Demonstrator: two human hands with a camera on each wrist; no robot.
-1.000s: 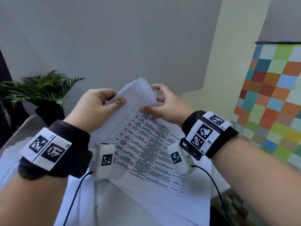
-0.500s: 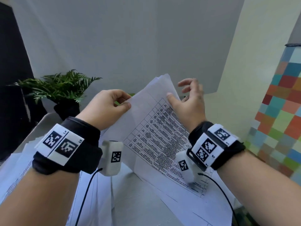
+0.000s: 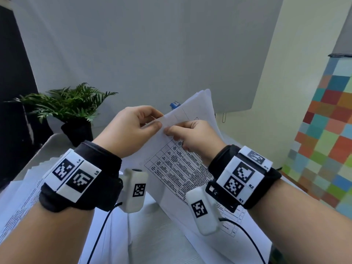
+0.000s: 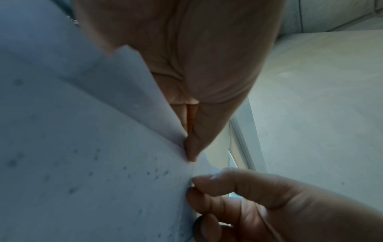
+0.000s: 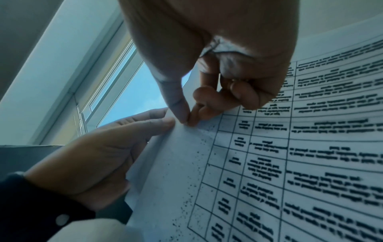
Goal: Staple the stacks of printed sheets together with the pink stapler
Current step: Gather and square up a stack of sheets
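Observation:
I hold a stack of printed sheets [image 3: 182, 168] with a text table raised above the table, tilted up and away. My left hand [image 3: 156, 123] pinches its upper left edge between thumb and fingers. My right hand [image 3: 168, 132] pinches the same edge just below, thumb and forefinger tips together on the paper. In the right wrist view the right hand [image 5: 187, 121] nips the sheets [image 5: 269, 147] beside the left hand [image 5: 124, 144]. In the left wrist view the left hand [image 4: 189, 147] grips the paper [image 4: 82, 147]. No pink stapler shows in any view.
More printed sheets [image 3: 24, 197] lie spread on the grey table [image 3: 158, 242] at lower left. A potted fern [image 3: 70, 103] stands at the back left. A small blue object [image 3: 174, 104] peeks out behind the stack. A coloured checkered panel [image 3: 327, 149] is on the right.
My right hand left the stack's upper right part, opened briefly, then came across to the left edge and now pinches it next to my left hand. The stack stands steeper.

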